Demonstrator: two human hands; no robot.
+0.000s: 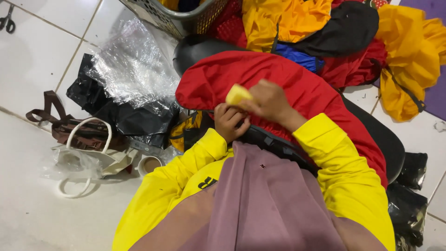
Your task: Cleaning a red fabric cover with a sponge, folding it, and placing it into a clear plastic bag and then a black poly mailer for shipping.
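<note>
Two hands (251, 114), one yellow sponge (238, 94), one red cover (278, 79), one basket (172, 18), one scissors (6, 21), one brown bag (69, 130).

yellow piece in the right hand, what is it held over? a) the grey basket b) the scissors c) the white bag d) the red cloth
d, the right hand pinches the small yellow piece in its fingers right above the red cloth, with the left hand just beside it.
</note>
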